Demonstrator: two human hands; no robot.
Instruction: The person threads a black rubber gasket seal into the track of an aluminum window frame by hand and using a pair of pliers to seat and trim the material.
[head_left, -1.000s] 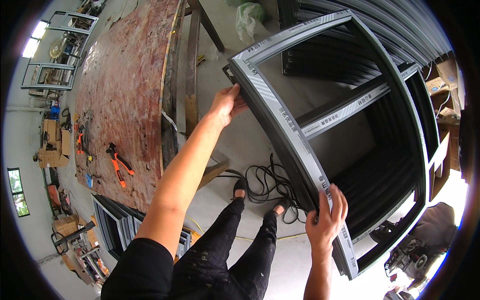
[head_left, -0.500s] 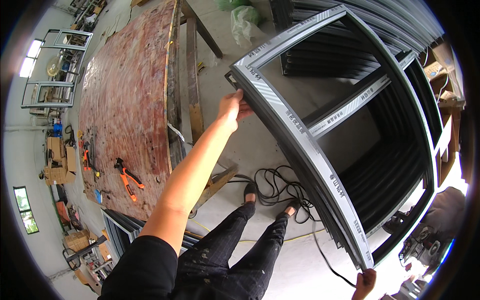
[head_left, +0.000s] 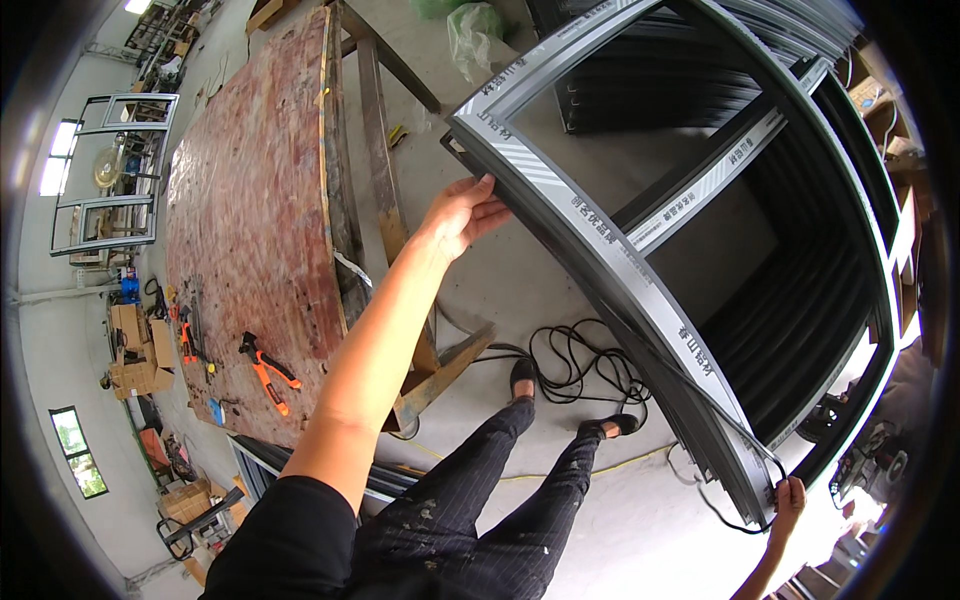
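Head view: silver-and-black rectangular metal frame point(head_left: 705, 190), tilted, spanning one to four o'clock.
Left hand point(head_left: 458, 215): twelve o'clock, half curled at frame's edge; whether it grips firmly, cannot tell.
Right hand point(head_left: 789, 498): four o'clock, apparently closed on thin black flexible strip point(head_left: 738, 424) beside frame's corner.
Risk: uneven pull might twist strip; a misstep could catch coiled black cable point(head_left: 606, 372) near feet point(head_left: 523, 378), jolting frame.
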